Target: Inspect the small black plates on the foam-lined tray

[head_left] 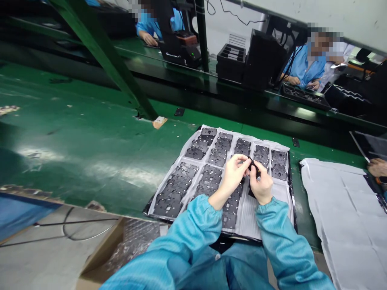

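My left hand [232, 176] and my right hand [262, 184] meet over a compartmented tray [248, 219] lined with white sheet. Between their fingertips they pinch a small black plate [256, 168], held tilted and partly hidden by the fingers. Flat dark plates with cut-outs overlap in the tray's compartments, such as the stack of plates [171, 199] at the near left and the plates [278, 164] at the far right. White liner shows bare in the near right compartments. Another black piece, partly hidden, sits just below my right hand.
At right, a second tray covered in white sheet [341, 209] lies beside another person's hand [377, 167]. Loose black pieces [179, 112] lie behind the tray. A green post [109, 56] rises from the bench [90, 133]. Below stands a cardboard box [102, 253]. Co-workers sit opposite.
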`<state>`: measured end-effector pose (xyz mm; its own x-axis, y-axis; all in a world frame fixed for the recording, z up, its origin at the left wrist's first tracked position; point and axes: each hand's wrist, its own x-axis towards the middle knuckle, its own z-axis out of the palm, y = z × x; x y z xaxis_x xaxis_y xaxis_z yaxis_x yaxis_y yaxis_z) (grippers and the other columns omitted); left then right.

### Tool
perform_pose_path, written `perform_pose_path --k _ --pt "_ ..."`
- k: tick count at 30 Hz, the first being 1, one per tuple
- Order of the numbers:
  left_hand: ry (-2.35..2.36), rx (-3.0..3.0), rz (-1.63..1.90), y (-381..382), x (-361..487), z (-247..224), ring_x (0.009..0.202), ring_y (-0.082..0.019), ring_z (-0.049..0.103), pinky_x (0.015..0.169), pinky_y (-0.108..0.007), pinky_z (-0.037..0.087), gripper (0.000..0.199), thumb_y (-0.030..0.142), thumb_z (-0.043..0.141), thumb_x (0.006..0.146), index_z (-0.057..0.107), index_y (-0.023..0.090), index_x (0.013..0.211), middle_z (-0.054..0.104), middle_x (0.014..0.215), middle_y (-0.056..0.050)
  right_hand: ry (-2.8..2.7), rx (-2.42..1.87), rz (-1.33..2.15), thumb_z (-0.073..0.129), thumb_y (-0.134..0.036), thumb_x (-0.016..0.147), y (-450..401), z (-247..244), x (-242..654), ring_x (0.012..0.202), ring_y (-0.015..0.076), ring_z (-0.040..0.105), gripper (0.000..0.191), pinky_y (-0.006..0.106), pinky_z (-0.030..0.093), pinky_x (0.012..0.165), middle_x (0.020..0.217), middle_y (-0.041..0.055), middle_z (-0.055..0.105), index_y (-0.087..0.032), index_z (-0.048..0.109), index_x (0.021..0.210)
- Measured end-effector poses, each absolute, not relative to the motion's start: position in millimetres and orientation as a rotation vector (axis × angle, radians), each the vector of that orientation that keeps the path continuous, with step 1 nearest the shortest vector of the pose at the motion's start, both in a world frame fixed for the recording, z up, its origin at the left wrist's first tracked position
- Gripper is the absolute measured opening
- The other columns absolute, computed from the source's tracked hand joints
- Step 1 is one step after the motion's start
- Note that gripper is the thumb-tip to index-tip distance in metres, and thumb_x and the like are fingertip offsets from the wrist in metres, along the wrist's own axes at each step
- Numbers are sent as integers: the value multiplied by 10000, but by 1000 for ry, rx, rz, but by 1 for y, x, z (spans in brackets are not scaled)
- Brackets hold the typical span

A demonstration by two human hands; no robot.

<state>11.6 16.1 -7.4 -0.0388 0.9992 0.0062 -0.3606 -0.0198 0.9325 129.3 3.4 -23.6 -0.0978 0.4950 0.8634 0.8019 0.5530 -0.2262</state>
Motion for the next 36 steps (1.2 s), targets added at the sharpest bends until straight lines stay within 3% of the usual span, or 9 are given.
perform_pose_path --k 10,15,20,23,30,36 --pt "1072 1038 1440 13 10 -5 522 -101 600 471 -201 461 318 406 643 838 621 122 979 660 785 -43 -1756 -1097 -371 546 -191 933 4 -24 128 795 161 725 221 229 599 686 986 75 739 -155 619 1139" --pt "990 864 1379 20 9 -5 376 -41 396 369 -180 294 303 358 690 765 642 100 917 543 573 29 -1717 -1122 -194 546 -198 932 1 -24 127 802 158 724 208 234 605 706 998 80 731 -156 610 1125" --pt "896 700 1302 23 6 -2 356 -11 226 371 -170 159 276 323 691 713 603 106 859 389 466 94 -1654 -1176 57 567 -203 916 -1 -30 125 839 173 722 231 259 612 703 986 79 727 -151 589 1140" --pt "886 684 1283 21 6 0 347 -15 209 373 -175 152 278 337 688 712 579 122 851 344 437 111 -1614 -1223 145 565 -240 921 -1 -33 125 819 168 720 241 266 609 695 971 77 723 -158 587 1146" --pt "832 676 1239 20 5 0 331 -21 211 370 -172 162 271 344 696 726 548 150 844 299 406 127 -1537 -1239 334 551 -292 931 -2 -34 125 574 104 658 248 237 574 581 913 45 710 -177 576 1149" --pt "828 683 1200 20 3 1 319 -9 208 367 -161 168 258 328 689 716 541 155 837 314 418 126 -1501 -1256 405 541 -336 933 -2 -32 123 547 98 639 261 234 563 551 936 51 698 -171 584 1131"
